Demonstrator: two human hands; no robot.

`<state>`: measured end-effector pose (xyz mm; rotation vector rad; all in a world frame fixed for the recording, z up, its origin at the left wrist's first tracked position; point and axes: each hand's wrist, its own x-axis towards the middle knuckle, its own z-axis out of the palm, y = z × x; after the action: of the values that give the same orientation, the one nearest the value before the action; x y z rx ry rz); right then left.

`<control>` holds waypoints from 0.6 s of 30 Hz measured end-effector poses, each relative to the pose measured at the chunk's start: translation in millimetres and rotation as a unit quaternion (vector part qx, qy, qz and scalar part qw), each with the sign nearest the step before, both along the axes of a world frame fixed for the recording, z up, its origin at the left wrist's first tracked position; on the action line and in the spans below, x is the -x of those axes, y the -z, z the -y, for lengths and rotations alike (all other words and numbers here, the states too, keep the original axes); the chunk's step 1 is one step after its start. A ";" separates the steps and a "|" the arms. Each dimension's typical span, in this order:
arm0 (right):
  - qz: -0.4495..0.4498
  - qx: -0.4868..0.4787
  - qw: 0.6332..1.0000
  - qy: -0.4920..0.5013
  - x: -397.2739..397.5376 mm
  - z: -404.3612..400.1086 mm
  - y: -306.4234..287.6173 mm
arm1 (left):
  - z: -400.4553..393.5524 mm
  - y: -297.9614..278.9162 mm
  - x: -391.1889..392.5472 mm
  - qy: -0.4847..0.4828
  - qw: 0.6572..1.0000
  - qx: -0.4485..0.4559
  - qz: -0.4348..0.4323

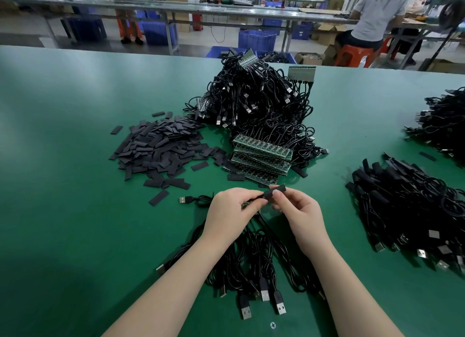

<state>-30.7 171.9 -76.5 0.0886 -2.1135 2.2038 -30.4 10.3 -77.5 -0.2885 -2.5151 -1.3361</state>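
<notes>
Two hands are held close together just above the table [63, 160], near the middle of its near side. A small circuit board [247, 203] is pinched in the left hand [232, 212], the grip being closed on it with curled fingers so that one end is left free toward the right. A black sleeve [275, 192] is clamped between the thumb and fingertips of the right hand [299, 214], one end turned toward the board. Whether the board's tip has entered the sleeve cannot be told.

The work is judged to be the sliding of the sleeve over the board, which seems to be steadied by one hand so that the sleeve can be pushed along it by the other. The board's cable [263, 218] is let hang down between the wrists to a loose bundle of cables [251, 261], probably laid near as the next pieces.

A heap of loose sleeves [161, 148] lies to the far left. Stacked board strips [261, 155] are set just right of it, in front of a tangled cable heap [259, 102]. Sleeved cables [407, 205] are piled well apart at the right, presumably so that finished and unfinished work is not mixed.
</notes>
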 end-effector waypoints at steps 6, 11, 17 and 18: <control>0.003 0.020 1.000 -0.015 -0.2 -1.0 2.1 | 0.9 -1.7 -2.1 -0.004 1.000 -0.020 0.004; 0.003 -0.013 0.999 -0.035 1.1 -0.9 2.6 | -0.7 -3.0 -3.1 -0.003 1.000 0.003 -0.002; 0.006 -0.016 1.000 -0.018 0.9 -0.8 3.7 | -1.6 -1.7 -3.9 -0.022 0.999 -0.032 -0.002; 0.008 -0.021 1.000 -0.019 1.2 -0.9 3.9 | -1.5 -1.4 -3.9 -0.024 0.999 -0.034 0.001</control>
<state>-31.9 172.9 -80.4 0.1133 -2.1842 2.1892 -26.6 11.8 -76.1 -0.2107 -2.4566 -1.3995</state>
